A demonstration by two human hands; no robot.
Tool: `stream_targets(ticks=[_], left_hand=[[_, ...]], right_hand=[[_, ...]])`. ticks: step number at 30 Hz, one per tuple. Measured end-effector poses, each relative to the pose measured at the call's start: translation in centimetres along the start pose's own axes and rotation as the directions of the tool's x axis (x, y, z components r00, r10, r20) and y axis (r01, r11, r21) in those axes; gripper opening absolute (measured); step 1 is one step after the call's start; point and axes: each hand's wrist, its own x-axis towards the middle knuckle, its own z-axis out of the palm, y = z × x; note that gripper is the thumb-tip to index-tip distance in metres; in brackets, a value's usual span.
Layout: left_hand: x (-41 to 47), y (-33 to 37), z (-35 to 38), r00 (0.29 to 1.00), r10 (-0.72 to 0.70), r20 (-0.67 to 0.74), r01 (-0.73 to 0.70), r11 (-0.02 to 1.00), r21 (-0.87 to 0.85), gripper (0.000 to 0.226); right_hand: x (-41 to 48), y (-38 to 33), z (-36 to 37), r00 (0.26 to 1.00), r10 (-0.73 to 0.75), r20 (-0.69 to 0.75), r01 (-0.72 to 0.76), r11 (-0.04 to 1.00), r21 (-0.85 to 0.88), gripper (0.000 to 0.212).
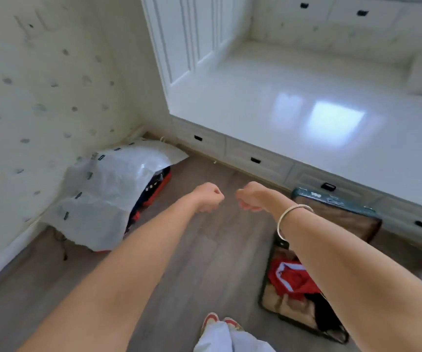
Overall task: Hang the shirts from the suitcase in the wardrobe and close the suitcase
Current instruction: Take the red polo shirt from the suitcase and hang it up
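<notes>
Reaching forward side by side, left hand [208, 196] and right hand [252, 196] are clenched into fists, holding nothing.

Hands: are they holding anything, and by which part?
Nothing. The left hand and the right hand are both curled into empty fists; the red shirt lies in the suitcase.

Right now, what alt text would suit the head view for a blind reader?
Two bare arms reach forward, left hand and right hand both fisted and empty, above a wood floor. An open suitcase holding a red shirt lies at the right.
</notes>
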Motion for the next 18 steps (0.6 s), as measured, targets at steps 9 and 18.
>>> stream_targets(ticks=[9,18], left_hand=[[4.3,11.4,12.6,0.919,0.211,0.334,-0.300,0.922,0.245,0.031],[7.3,18.2,22.9,0.850,0.211,0.483,-0.408,0.843,0.350,0.033]], right_hand=[[-3.9,18.6,-4.6,0.932,0.345,-0.107,-0.287,0.887,0.362,0.036],[-4.4,30.3,-4.9,0.865,0.500,-0.045,-0.383,0.714,0.586,0.037]])
